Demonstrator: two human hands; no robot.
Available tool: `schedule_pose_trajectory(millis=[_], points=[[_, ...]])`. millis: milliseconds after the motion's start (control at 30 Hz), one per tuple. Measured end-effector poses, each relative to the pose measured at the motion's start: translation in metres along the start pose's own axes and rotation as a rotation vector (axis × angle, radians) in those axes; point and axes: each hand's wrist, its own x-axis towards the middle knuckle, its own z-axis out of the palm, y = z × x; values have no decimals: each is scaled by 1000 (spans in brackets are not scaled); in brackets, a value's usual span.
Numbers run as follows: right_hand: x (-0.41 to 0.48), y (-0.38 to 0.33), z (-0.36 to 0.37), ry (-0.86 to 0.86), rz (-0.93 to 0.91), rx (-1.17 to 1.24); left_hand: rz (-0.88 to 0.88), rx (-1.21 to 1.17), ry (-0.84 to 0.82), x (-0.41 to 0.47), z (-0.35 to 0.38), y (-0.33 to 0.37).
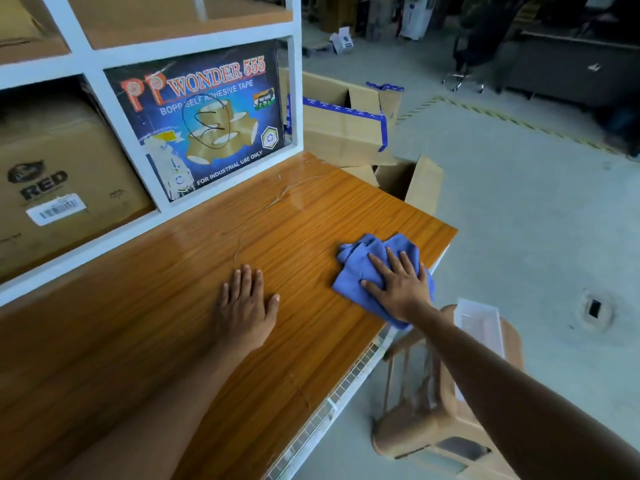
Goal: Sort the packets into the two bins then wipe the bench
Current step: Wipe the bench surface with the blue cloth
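Observation:
A crumpled blue cloth (pixel 360 258) lies on the glossy wooden bench (pixel 194 306) near its right edge. My right hand (pixel 398 285) presses flat on the cloth with the fingers spread and straight. My left hand (pixel 246 303) rests palm down on the bare bench top, a little left of the cloth, fingers straight. A clear plastic bin (pixel 481 323) stands on a brown plastic stool (pixel 436 420) to the right of the bench. No packets show on the bench.
White shelving (pixel 156 50) rises behind the bench, holding a blue tape carton (pixel 201 123) and a brown "RED" carton (pixel 52 188). Open cardboard boxes (pixel 346 126) stand past the bench's far right corner. Grey floor with a drain hole (pixel 594 308) lies to the right.

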Motion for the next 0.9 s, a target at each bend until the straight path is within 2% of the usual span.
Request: schedule_pose_trajectory(millis=[67,167,267,333,400,467,533,600,633,700,800,833,900], points=[[-13,-35,8,34,69,0,-11,-16,33,-1,0,0],[-47,-76,19,18,-131,-61,-61,-85,106,-5,-2,2],[-42,-65,13,-19,-260,-81,-90,-115,101,0,-5,-8],[-19,-60,7,-21,-143,-55,-33,-97,49,8,-8,-24],[0,-76,7,-38,70,-16,10,-90,17,18,-11,-43],[3,-113,13,-43,97,-18,21,-110,6,30,-13,-62],[-10,-145,24,-12,-120,-49,25,-102,14,45,-15,-78],[-13,-152,27,17,-350,-81,20,-71,-14,60,-18,-95],[-3,-148,24,28,-405,-85,16,-65,-29,67,-20,-104],[28,-144,20,22,-328,-68,3,-57,-47,80,-25,-123],[74,-171,20,18,47,-5,-39,-47,-57,99,-29,-150],[83,-190,22,2,94,-3,-49,-45,-54,104,-30,-157],[88,-224,29,-4,-26,-50,-55,-36,-42,112,-29,-167]])
